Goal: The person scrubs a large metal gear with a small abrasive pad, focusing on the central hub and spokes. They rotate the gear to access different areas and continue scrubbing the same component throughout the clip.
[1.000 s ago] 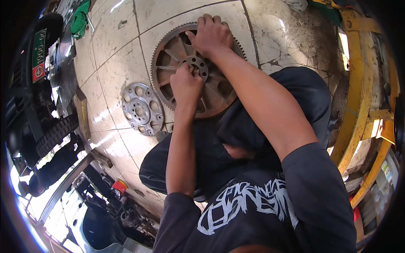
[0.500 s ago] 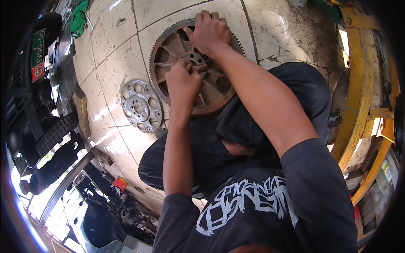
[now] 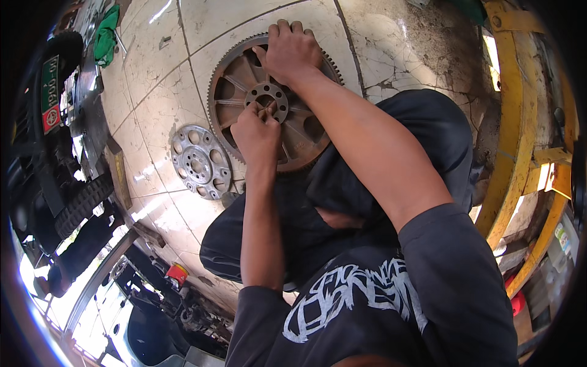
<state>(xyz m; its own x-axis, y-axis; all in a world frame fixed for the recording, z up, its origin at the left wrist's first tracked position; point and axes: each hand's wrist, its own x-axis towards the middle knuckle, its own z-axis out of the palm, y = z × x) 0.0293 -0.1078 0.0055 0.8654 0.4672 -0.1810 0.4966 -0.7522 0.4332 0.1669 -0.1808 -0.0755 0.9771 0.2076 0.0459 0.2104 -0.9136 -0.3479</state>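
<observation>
A rusty, toothed flywheel (image 3: 235, 92) leans or lies on the floor in front of my knees; I cannot tell how it is propped. Over its far rim lies my right hand (image 3: 295, 54), fingers curled around the teeth and thumb on the inner face. My left hand (image 3: 257, 133) is at the near side of the ring of bolt holes in the hub, its fingertips pinched together. Whatever they may hold is too small to make out. To the left of the flywheel, a silver flexplate (image 3: 211, 161) with round cut-outs lies on the tiles.
Yellow metal frame parts (image 3: 520, 122) stand along the right. A vehicle with a black tyre (image 3: 82, 205) fills the left side. A green cloth (image 3: 106, 37) lies at the far left, and a red and yellow container (image 3: 177, 273) sits near dark machine parts.
My left hand has drawn back from across the hub to its near edge, so more bolt holes show. The right hand keeps its place on the rim. The whole view has shifted slightly.
</observation>
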